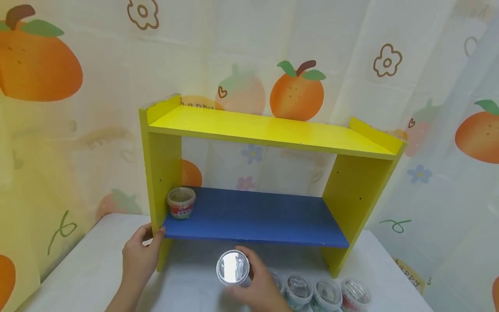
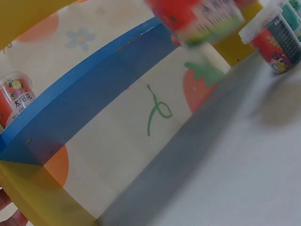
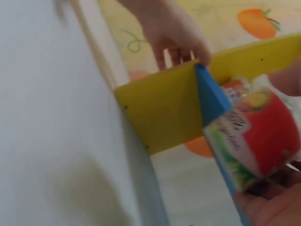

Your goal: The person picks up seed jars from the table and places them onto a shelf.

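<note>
My left hand (image 1: 137, 255) grips the front edge of the yellow side panel (image 1: 166, 169) on the left, thumb at the end of the blue shelf board (image 1: 257, 216) and fingers behind the panel. In my right hand (image 1: 260, 284) is a plastic tub (image 1: 232, 268) with a shiny clear lid, held in front of the board's lower edge. The right wrist view shows its red label (image 3: 275, 132) with a picture and print. A similar red-labelled tub (image 1: 181, 203) stands on the blue board, in the left corner against the panel.
Several lidded tubs (image 1: 298, 289) stand in a row on the white table (image 1: 105, 247), at the front right. The rack's yellow top board (image 1: 253, 125) spans above the blue one. A fruit-print curtain (image 1: 218, 52) hangs behind. The right side panel (image 1: 354, 195) stands behind the row.
</note>
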Demonstrator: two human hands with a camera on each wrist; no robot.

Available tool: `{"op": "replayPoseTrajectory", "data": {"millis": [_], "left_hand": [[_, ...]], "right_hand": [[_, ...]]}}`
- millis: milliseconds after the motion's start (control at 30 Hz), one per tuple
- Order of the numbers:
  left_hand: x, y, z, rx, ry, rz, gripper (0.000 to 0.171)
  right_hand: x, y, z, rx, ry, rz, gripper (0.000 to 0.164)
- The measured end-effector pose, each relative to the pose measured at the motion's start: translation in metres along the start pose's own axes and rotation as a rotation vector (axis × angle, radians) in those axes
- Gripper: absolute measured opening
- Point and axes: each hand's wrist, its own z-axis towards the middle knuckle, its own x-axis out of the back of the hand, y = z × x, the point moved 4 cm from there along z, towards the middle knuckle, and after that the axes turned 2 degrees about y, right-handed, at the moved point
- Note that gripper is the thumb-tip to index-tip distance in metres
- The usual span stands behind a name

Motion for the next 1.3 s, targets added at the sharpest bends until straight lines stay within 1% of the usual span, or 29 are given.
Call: {"op": "replayPoseTrajectory", "data": {"millis": [67,167,233,367,433,567,667,833,967,1200,1300], "left_hand": [[0.0,-0.002,0.0,-0.006,0.004,-0.005,0.042],[0.0,-0.003,0.0,-0.018,0.013,-0.019,0.041],[0.0,-0.003,0.001,-0.024,0.014,-0.026,0.041],[0.0,-0.003,0.001,-0.027,0.021,-0.024,0.04],[0.0,-0.004,0.0,-0.024,0.022,-0.023,0.04],[0.0,-0.004,0.0,-0.028,0.029,-0.02,0.038],[0.0,-0.003,0.0,-0.032,0.033,-0.02,0.037],[0.0,-0.003,0.001,-0.021,0.03,-0.021,0.037],[-0.001,-0.003,-0.001,-0.031,0.025,-0.027,0.037],[-0.001,-0.003,0.001,-0.048,0.047,-0.03,0.036],[-0.001,-0.003,0.001,-0.047,0.05,-0.03,0.036]], "right_hand": [[0.003,-0.004,0.002,0.009,0.038,0.096,0.079],[0.006,-0.01,0.007,-0.003,0.095,0.195,0.081],[0.009,-0.015,0.011,-0.016,0.139,0.239,0.083],[0.012,-0.023,0.022,-0.012,0.195,0.29,0.084],[0.013,-0.028,0.025,-0.008,0.216,0.278,0.081],[0.015,-0.044,0.032,0.013,0.245,0.212,0.075],[0.015,-0.05,0.04,0.018,0.252,0.174,0.075],[0.012,-0.047,0.056,0.006,0.243,0.055,0.08],[0.007,-0.042,0.067,0.012,0.232,-0.049,0.078],[-0.002,-0.046,0.09,0.016,0.165,-0.093,0.064],[-0.006,-0.046,0.103,0.011,0.146,-0.121,0.064]]}}
